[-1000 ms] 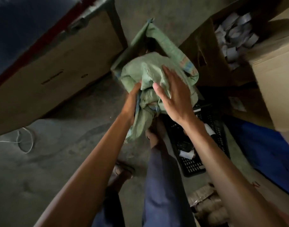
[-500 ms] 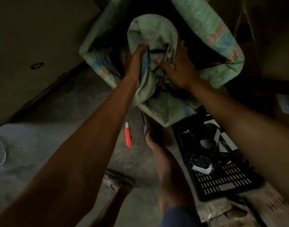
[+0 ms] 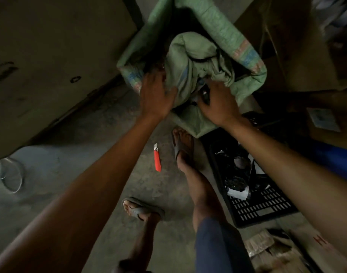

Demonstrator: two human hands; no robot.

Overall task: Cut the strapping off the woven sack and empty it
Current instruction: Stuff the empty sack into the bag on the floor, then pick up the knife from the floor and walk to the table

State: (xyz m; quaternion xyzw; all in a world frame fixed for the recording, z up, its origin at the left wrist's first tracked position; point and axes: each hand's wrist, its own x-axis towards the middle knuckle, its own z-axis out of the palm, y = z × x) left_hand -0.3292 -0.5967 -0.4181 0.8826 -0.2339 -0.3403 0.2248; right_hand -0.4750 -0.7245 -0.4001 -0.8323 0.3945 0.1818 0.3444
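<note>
Both hands had dropped from the sack's [image 3: 190, 56] bunched top to its lower folds. Left hand [image 3: 156, 95] lay flat, fingers apart. Right hand [image 3: 218, 103] pressed cloth, grip unclear. Cutter [image 3: 157, 157] lay behind the fingers.

Dim, murky view – edges bowed (wide lens), corners softly blurred.
</note>
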